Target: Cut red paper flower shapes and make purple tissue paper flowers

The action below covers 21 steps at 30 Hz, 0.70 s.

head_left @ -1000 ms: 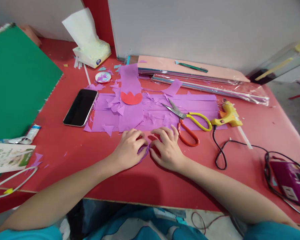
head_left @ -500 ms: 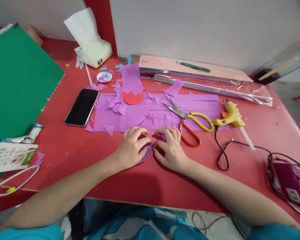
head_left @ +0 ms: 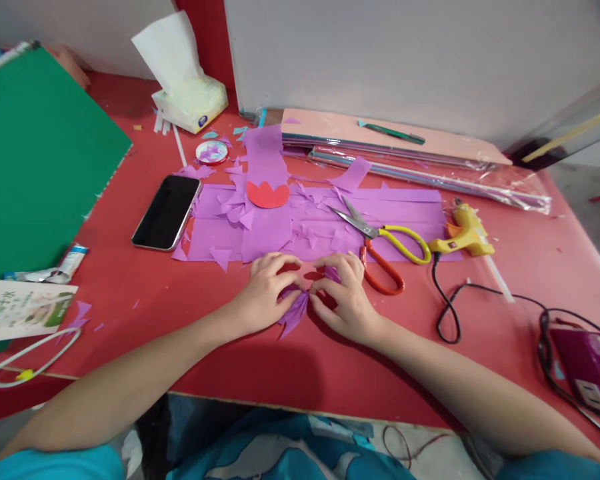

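Near the table's front edge, my left hand and my right hand are close together, both pinching a creased piece of purple paper. Its pointed, pleated end fans out below my left fingers, and a bit of purple shows between my right fingers. The middle of the piece is partly hidden by my fingertips. Just beyond lie purple paper sheets with loose scraps and a red scalloped paper shape on top. Open scissors with one yellow and one red handle rest right of my right hand.
A phone lies on the left, before a tissue box. A yellow glue gun with a black cord is at the right. Wrapped paper packs and a green cutter lie behind. A green board covers the far left.
The purple piece between my hands has turned so that more of its pleated end shows below my left fingers. My hands stay in nearly the same place; the view shifts slightly.
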Available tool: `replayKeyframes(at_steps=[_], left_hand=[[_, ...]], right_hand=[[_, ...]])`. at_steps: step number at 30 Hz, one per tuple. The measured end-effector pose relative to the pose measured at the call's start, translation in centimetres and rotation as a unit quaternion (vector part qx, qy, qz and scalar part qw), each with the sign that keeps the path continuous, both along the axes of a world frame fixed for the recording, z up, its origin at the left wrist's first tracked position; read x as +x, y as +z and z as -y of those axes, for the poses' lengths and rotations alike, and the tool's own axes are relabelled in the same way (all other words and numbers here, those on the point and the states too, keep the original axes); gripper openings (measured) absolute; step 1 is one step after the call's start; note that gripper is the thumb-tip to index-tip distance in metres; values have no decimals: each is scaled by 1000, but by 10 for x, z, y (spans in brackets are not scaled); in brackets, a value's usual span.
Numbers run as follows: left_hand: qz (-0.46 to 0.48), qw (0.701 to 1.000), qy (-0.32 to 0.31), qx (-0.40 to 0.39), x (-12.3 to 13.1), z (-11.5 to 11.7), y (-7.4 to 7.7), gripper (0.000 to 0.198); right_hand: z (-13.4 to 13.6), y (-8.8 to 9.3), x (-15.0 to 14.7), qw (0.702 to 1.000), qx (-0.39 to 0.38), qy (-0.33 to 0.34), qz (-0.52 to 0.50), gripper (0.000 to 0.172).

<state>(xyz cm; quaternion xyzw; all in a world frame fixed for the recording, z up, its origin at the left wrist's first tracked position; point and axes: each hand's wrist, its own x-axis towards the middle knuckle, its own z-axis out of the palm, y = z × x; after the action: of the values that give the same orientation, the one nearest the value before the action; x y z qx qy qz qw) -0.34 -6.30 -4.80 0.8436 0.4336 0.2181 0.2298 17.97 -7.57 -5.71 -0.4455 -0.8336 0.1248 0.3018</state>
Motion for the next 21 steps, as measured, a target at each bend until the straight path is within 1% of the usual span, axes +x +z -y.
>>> replayKeyframes(at_steps=[4, 7, 10, 13, 17, 21], left_hand=[[36, 998, 10, 55, 0, 3, 4, 13], [17, 996, 10, 84, 1, 7, 6, 15], [-15, 997, 13, 78, 3, 9, 5, 19], [-33, 997, 9, 69, 4, 9, 4, 16], [-41, 998, 9, 57, 4, 8, 4, 11], [-38, 998, 13, 53, 3, 7, 3, 12]], right_hand=[[1, -1, 0, 1000, 8, 3, 6, 6], [2, -2, -1, 1000, 14, 8, 19, 6], [3, -3, -1, 999, 11, 6, 30, 8], [3, -3, -2, 999, 9, 2, 32, 9], [2, -2, -2, 999, 4, 0, 36, 10], [2, -3, -3, 999, -6, -2, 41, 10]])
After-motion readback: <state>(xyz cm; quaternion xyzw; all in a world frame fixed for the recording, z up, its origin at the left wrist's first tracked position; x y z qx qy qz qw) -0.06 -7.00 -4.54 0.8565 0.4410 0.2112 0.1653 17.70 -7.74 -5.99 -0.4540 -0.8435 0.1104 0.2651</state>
